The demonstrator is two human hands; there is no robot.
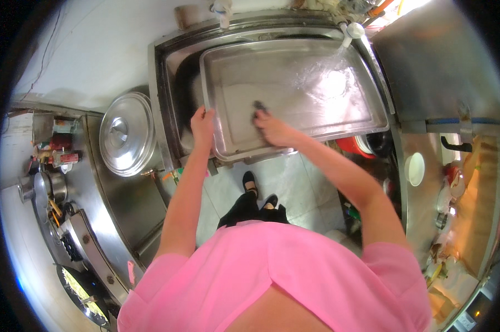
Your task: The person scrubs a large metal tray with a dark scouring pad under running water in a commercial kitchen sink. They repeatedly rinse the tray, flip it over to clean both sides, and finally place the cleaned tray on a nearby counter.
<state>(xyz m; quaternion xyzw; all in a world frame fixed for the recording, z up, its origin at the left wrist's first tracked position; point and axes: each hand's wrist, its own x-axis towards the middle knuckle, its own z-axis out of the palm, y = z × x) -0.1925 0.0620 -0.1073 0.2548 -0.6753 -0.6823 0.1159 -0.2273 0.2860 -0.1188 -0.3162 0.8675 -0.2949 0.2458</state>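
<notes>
A large rectangular metal tray [241, 79] lies tilted across the top of a stainless steel sink [173, 103]. My left hand [203, 124] grips the tray's left rim. My right hand [272, 128] is over the tray's floor, closed on a small dark scrubbing pad [260, 106]; motion blur hides its exact kind. Water runs from a white-handled tap [353, 33] at the sink's upper right and splashes on the right part of the tray.
Left of the sink stands a pot with a round metal lid [125, 133]. A wok [84, 294] with shredded food is at the lower left. A white bowl [416, 169] rests on the right counter. Red and black basins [355, 147] sit below the tray's right end.
</notes>
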